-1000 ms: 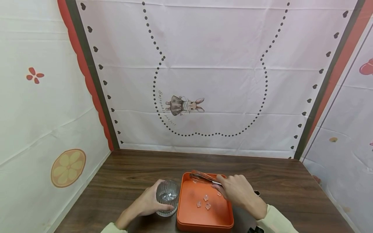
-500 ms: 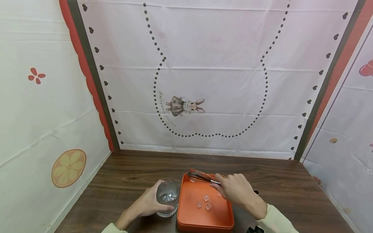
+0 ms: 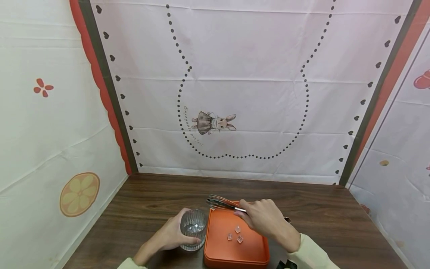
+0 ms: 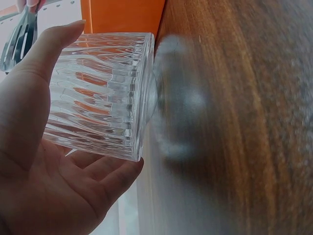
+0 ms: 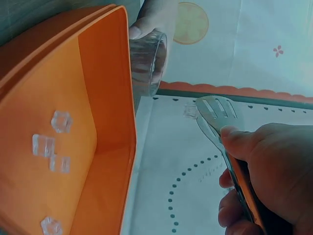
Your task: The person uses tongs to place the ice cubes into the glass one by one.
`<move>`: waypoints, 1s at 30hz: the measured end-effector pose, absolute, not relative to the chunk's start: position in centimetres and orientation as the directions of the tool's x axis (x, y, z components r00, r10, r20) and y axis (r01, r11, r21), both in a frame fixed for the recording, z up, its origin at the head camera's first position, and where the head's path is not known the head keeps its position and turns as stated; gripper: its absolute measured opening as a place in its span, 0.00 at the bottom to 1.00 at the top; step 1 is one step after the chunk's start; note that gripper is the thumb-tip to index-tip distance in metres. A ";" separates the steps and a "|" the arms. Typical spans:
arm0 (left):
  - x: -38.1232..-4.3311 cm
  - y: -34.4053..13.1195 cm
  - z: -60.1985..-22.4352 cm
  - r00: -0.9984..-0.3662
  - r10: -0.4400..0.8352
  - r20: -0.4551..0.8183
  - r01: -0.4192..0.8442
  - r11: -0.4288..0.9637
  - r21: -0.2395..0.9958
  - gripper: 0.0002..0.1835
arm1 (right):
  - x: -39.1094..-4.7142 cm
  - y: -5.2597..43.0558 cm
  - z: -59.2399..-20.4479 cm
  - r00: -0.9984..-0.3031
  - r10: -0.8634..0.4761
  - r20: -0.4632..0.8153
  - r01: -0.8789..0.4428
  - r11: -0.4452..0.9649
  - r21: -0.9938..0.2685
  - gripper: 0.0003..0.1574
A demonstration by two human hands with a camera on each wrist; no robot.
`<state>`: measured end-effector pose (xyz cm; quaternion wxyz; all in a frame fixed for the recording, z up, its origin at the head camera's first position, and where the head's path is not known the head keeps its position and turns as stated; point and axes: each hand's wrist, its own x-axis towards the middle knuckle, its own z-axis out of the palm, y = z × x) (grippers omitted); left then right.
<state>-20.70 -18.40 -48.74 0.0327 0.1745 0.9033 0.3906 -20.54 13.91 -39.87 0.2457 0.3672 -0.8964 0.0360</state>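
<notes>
My left hand [image 3: 174, 232] grips a clear ribbed glass [image 3: 194, 220] just left of an orange tray [image 3: 235, 257]. In the left wrist view, fingers and thumb curl round the glass [image 4: 98, 93] near the tabletop. My right hand [image 3: 267, 221] holds metal serving tongs [image 3: 228, 204] over the tray's back left corner, their slotted heads pointing left. At the tips of the tongs [image 5: 217, 117] is a clear cube [image 5: 190, 111], apparently pinched; their contact is not sharp. Several clear cubes [image 5: 45, 145] lie on the tray's floor; the right hand hides one from the head view.
A dark wood table [image 3: 158, 190] carries everything. White printed cloth [image 3: 248, 104] hangs behind it and on both sides. The tray's raised wall [image 5: 110, 98] stands between its cubes and the glass.
My right hand has moved left with the tongs, from above the tray to past its back left corner, nearer the glass. The left hand and glass stay in place.
</notes>
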 end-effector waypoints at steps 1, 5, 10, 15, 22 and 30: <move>-20.7 -18.4 -48.7 -0.937 0.341 0.074 0.288 0.635 0.717 0.51 | -20.5 13.8 -39.9 -0.617 -0.642 0.455 -0.677 0.728 0.109 0.17; -20.7 -18.4 -48.7 -0.938 0.342 0.062 0.281 0.641 0.714 0.51 | -20.3 13.2 -39.7 -0.636 -0.650 0.415 -0.680 0.727 0.096 0.17; -20.7 -18.4 -48.7 -0.937 0.345 0.062 0.282 0.638 0.716 0.51 | -20.3 12.5 -39.5 -0.624 -0.661 0.416 -0.686 0.719 0.112 0.18; -20.7 -18.4 -48.7 -0.939 0.339 0.064 0.281 0.645 0.710 0.52 | -20.3 11.9 -39.3 -0.631 -0.667 0.397 -0.688 0.717 0.111 0.17; -20.8 -18.5 -48.8 -0.940 0.337 0.051 0.271 0.646 0.713 0.52 | -20.4 11.2 -39.3 -0.645 -0.675 0.359 -0.689 0.716 0.110 0.17; -20.8 -18.4 -48.9 -0.940 0.335 0.065 0.279 0.645 0.712 0.51 | -20.4 10.7 -39.2 -0.646 -0.685 0.338 -0.694 0.711 0.114 0.16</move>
